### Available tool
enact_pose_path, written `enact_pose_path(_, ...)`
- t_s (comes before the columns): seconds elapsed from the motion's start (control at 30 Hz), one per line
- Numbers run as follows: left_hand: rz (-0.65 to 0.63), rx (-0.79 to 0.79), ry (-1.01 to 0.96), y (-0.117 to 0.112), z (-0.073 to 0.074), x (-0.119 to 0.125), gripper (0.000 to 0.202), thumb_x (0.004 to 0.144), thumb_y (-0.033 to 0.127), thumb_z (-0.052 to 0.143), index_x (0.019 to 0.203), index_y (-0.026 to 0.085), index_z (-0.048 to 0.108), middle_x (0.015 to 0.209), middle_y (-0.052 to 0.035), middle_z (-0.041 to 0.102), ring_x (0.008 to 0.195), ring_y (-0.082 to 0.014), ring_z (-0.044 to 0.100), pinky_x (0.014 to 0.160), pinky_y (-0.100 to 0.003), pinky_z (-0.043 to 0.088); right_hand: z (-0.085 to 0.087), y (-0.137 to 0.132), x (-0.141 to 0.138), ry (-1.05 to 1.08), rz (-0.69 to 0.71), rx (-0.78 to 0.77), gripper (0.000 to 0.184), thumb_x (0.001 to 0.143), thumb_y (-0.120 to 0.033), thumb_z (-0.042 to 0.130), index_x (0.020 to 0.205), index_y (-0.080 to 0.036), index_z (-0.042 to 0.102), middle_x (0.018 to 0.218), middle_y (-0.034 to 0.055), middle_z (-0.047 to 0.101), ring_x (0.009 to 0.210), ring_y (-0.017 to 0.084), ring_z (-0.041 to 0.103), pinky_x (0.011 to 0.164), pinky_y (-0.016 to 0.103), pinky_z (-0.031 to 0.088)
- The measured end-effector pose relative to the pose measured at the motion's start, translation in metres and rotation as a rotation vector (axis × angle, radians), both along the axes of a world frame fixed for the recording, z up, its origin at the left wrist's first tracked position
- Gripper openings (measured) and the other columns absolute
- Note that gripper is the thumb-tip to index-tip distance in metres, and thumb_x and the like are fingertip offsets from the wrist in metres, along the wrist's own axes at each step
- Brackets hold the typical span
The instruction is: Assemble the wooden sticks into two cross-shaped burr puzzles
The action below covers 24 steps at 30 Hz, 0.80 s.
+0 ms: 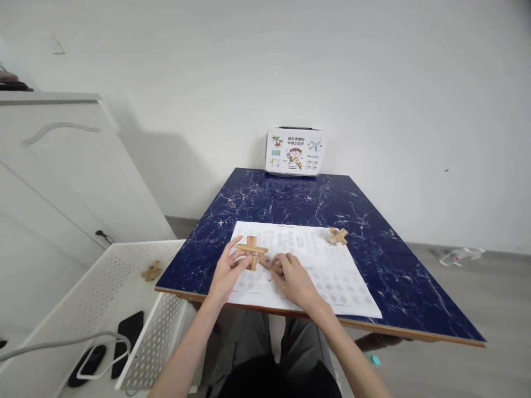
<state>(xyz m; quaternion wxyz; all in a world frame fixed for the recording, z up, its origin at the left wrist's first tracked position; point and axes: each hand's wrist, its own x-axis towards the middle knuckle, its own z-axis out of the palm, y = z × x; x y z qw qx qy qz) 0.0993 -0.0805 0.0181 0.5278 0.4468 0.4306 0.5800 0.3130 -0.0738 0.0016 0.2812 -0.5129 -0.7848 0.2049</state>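
Two crossed wooden puzzle pieces (pixel 251 250) are pinched between the thumb and fingers of my left hand (pixel 226 272), above the printed sheet. My right hand (pixel 295 281) has its fingers curled over another wooden puzzle piece (pixel 265 262), low over the paper; part of that piece is hidden under the fingers. Under both hands lies a white instruction sheet (pixel 332 271) with rows of small grey drawings. At its far right corner sits a wooden interlocking puzzle (pixel 338 236) made of crossed sticks, apart from both hands.
The blue marbled table (pixel 394 276) has a wooden edge. A white cartoon-printed case (pixel 294 152) stands at its back against the wall. On the left, a white perforated cart (pixel 99 276) holds another wooden puzzle (pixel 151 271), dark devices and a cable (pixel 62 341).
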Motion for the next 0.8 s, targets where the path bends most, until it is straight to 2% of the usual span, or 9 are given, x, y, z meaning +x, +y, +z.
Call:
enact_pose_path(0.07,-0.009,-0.007,-0.003,0.0,0.0,0.0,0.068,0.079,0.036,0.089,0.138,0.024,0.057,0.105,-0.0051,0.078,0.092,-0.0208,0.076,0.084,-0.029,0.056,-0.001,-0.001,0.004,0.041,-0.005,-0.02,0.021,0.093,-0.016,0.059,0.113,-0.023,0.061,0.111,0.0116,0.068,0.106,0.031,0.063,0.085,0.04,0.051)
enact_pose_path(0.2,0.001,-0.024,-0.02,0.001,0.0,0.0,0.054,0.078,0.036,0.089,0.123,0.021,0.063,0.107,-0.0079,0.078,0.094,-0.0229,0.077,0.085,-0.031,0.057,0.001,0.0,0.014,0.17,-0.028,-0.082,0.004,0.096,-0.023,0.058,0.097,-0.024,0.062,0.097,0.0102,0.071,0.094,0.031,0.066,0.077,0.037,0.048)
enact_pose_path(0.27,0.01,-0.036,-0.04,0.001,0.0,0.0,0.053,0.078,0.038,0.089,0.12,0.02,0.062,0.106,-0.0079,0.078,0.091,-0.0225,0.077,0.084,-0.032,0.057,0.005,0.001,0.019,0.269,-0.045,-0.124,0.009,0.098,-0.028,0.057,0.09,-0.024,0.059,0.085,0.0066,0.069,0.08,0.028,0.065,0.073,0.036,0.046)
enact_pose_path(0.37,0.009,-0.053,-0.075,0.001,0.001,0.0,0.052,0.078,0.04,0.089,0.117,0.021,0.061,0.103,-0.0062,0.077,0.085,-0.0218,0.078,0.081,-0.033,0.058,0.015,0.001,0.025,0.469,-0.049,-0.192,0.029,0.104,-0.042,0.05,0.081,-0.025,0.055,0.071,0.0022,0.063,0.067,0.024,0.059,0.07,0.036,0.045)
enact_pose_path(0.43,0.001,-0.062,-0.092,0.001,0.001,0.0,0.051,0.076,0.039,0.09,0.114,0.02,0.061,0.099,-0.0053,0.077,0.083,-0.0219,0.078,0.08,-0.033,0.058,0.022,-0.001,0.026,0.629,-0.032,-0.243,0.039,0.105,-0.052,0.047,0.078,-0.025,0.055,0.072,0.0024,0.061,0.067,0.022,0.057,0.069,0.035,0.046)
enact_pose_path(0.53,-0.01,-0.077,-0.108,0.002,0.001,-0.001,0.05,0.074,0.037,0.091,0.111,0.02,0.063,0.096,-0.005,0.077,0.083,-0.0218,0.077,0.079,-0.032,0.058,0.028,-0.005,0.023,0.876,-0.004,-0.329,0.044,0.103,-0.061,0.048,0.08,-0.024,0.057,0.075,0.003,0.061,0.068,0.02,0.057,0.066,0.035,0.048)
enact_pose_path(0.67,-0.019,-0.091,-0.116,0.002,-0.001,-0.002,0.05,0.073,0.036,0.092,0.111,0.02,0.065,0.095,-0.0054,0.078,0.083,-0.022,0.077,0.077,-0.031,0.057,0.028,-0.01,0.007,1.132,0.005,-0.426,0.043,0.097,-0.063,0.057,0.079,-0.024,0.059,0.075,0.004,0.064,0.068,0.02,0.061,0.062,0.034,0.05)
enact_pose_path(0.8,-0.02,-0.095,-0.108,0.001,-0.001,-0.003,0.049,0.07,0.034,0.093,0.11,0.018,0.07,0.092,-0.0049,0.077,0.083,-0.0201,0.074,0.075,-0.028,0.055,0.027,-0.016,-0.013,1.26,0.045,-0.518,0.037,0.091,-0.059,0.07,0.086,-0.023,0.065,0.086,0.0064,0.073,0.072,0.021,0.065,0.058,0.032,0.049)
